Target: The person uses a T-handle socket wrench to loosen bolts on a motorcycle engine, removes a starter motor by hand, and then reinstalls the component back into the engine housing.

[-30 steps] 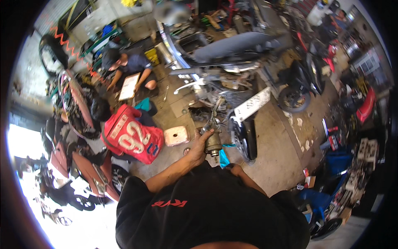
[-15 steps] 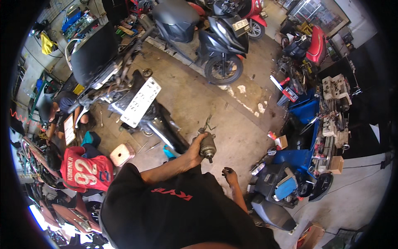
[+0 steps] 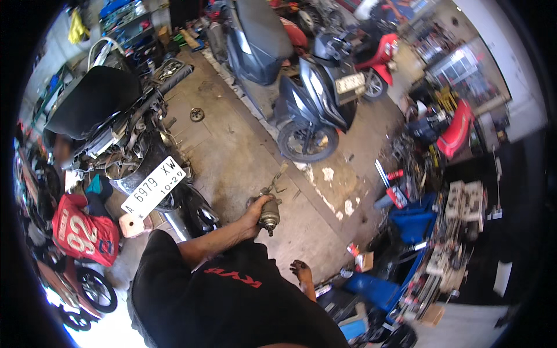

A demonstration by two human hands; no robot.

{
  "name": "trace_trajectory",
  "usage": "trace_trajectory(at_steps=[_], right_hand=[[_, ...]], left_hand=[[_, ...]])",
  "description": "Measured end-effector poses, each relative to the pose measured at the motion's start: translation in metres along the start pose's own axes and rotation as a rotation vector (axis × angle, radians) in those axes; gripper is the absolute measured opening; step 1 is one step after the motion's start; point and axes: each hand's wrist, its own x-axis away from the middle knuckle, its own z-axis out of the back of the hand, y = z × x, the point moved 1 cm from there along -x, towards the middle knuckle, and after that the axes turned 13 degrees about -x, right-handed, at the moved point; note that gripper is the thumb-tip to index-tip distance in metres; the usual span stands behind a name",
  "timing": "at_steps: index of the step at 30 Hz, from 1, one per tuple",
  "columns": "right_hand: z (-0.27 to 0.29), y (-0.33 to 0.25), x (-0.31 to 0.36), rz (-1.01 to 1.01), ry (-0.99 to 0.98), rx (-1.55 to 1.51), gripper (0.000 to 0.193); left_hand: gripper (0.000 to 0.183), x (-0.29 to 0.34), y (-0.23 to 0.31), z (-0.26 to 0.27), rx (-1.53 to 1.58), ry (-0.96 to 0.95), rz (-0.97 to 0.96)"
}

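Note:
My left hand (image 3: 253, 218) is closed round a dull metal starter motor (image 3: 270, 214), a small cylinder whose narrow shaft end points down toward me. A short, frayed-looking cable (image 3: 279, 180) sticks out of its far end. My right hand (image 3: 301, 271), its fingertips dark with grime, hangs low in front of my body. Its fingers are loosely bent and apart, with nothing seen in them. Ahead to the left stands a partly stripped motorcycle (image 3: 125, 130) with a white number plate (image 3: 152, 188); its tail end is close to my left forearm.
A dark scooter (image 3: 316, 95) is parked ahead, with a red one (image 3: 380, 61) behind it. On the right are a blue cabinet (image 3: 377, 290) and engine parts (image 3: 464, 203). Someone in a red shirt (image 3: 86, 230) is low on the left by a stool (image 3: 134, 225). A round part (image 3: 197, 114) lies on the floor.
My view has swung, and the stripped motorcycle now appears farther left and the scooter lower. The starter motor stays in my left hand. My right hand appears lower and farther left.

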Motion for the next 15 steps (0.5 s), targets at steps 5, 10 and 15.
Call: trace_trajectory(at_steps=[5,10,15], right_hand=[[0.005,-0.101,-0.113,0.046,-0.022,0.670,0.028],[-0.107,-0.269,-0.201,0.138,-0.329,0.372,0.026],[-0.278,-0.431,-0.272,0.385,-0.596,0.529,0.027]], left_hand=[[0.046,-0.078,0.090,-0.031,0.012,0.100,-0.099],[0.060,-0.102,0.192,-0.040,0.087,0.351,-0.384],[0.073,-0.120,0.281,-0.041,0.164,0.562,-0.499]])
